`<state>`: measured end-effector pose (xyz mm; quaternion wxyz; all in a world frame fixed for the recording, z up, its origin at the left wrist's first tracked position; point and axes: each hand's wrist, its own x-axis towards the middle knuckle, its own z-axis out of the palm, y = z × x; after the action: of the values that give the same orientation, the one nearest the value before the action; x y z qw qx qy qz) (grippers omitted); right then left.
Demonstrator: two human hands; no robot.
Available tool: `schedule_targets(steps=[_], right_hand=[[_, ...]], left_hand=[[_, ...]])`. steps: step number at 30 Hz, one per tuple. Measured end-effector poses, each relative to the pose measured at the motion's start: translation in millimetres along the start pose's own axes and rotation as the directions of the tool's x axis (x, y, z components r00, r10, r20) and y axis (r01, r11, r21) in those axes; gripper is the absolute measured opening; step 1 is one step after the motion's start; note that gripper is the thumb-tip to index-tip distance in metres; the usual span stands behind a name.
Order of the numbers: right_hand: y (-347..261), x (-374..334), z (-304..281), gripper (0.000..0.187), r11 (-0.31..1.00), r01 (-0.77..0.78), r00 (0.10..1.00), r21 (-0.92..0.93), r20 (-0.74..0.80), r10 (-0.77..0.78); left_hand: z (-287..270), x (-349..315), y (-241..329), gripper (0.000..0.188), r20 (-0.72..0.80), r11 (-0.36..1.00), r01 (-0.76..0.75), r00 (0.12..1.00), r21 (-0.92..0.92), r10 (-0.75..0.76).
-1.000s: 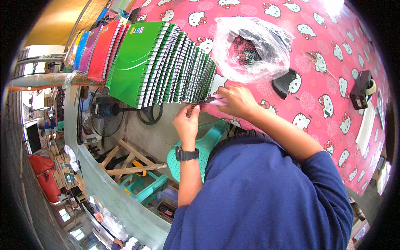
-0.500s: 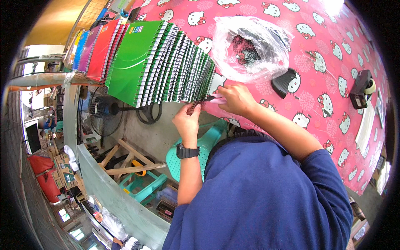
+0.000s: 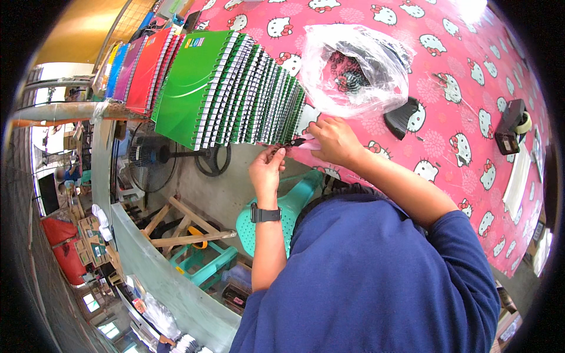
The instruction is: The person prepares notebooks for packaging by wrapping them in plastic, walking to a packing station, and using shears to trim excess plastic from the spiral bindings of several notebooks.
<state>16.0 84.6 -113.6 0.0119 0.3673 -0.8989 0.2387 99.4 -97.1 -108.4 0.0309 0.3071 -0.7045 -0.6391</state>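
At the table's near left edge my two hands work almost together. My left hand (image 3: 266, 173) is closed, thumb against fingers, on a small dark spiral coil (image 3: 275, 151) that is largely covered by the fingers. Just to its right, my right hand (image 3: 336, 141) is closed around a small hand tool (image 3: 299, 142) with a dark tip and a pale pinkish part; its exact kind is hard to make out. The tip points at the coil by my left fingers. Green spiral notebooks (image 3: 191, 88) stand fanned in a row just beyond my hands.
Red notebooks (image 3: 150, 70) and other colours continue the row leftward. A clear plastic bag (image 3: 318, 88) with dark coils lies on the pink patterned table (image 3: 365, 126). A black object (image 3: 402, 117) and a tape dispenser (image 3: 507, 126) lie rightward. Below are a teal chair (image 3: 268, 220) and a fan (image 3: 150, 154).
My left hand has shifted slightly right, and its fingers cover more of the coil. The right hand stays nearly in place, with the tool's dark tip showing more.
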Motion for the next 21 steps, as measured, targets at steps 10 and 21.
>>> schedule_targets(steps=[10, 21], right_hand=[[3.3, -6.6, -6.7, 0.048, 0.995, -0.085, 0.994, 0.053, 0.079, 0.081], [5.2, 5.5, -1.9, 0.035, 0.997, -0.034, 0.996, 0.068, 0.090, 0.028]], left_hand=[[3.0, 3.0, -11.5, 0.022, 0.005, 0.965, 0.062, 0.998, -0.254, -0.063], [7.3, 8.0, -17.3, 0.019, 0.026, 0.994, -0.007, 1.000, -0.110, 0.010]])
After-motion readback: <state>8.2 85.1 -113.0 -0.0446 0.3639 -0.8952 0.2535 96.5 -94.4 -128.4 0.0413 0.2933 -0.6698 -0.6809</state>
